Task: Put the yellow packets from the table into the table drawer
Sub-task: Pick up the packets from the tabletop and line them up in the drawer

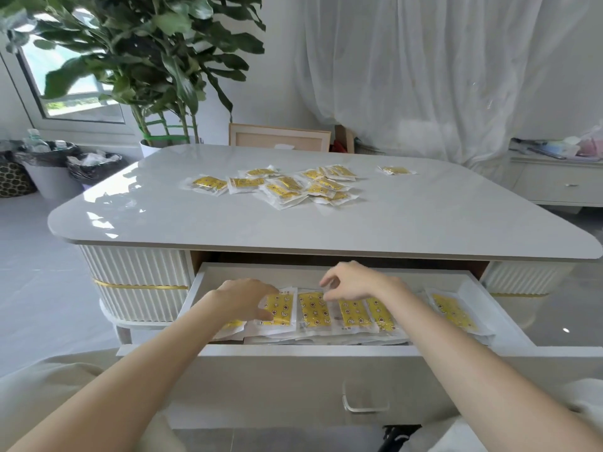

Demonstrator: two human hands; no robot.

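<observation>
Stowing step: my left hand (243,296) pinches a packet (278,310) flat in the drawer (326,272); right hand (359,282) hovers curled, hold unclear. Next: fetch from the pile (293,185).

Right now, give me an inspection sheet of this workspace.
Surface: glossy white tabletop, drawer pulled open below it.
Job's things: loose pile of yellow packets on the tabletop, one stray packet apart to the right; a row of packets lies in the drawer.
Clutter: nothing seen.
Hands: left hand grips a drawer packet; right hand curled over the row, grip unclear.
Cables: nothing seen.
Surroundings: potted plant, lined bins, curtain, side cabinet.
</observation>
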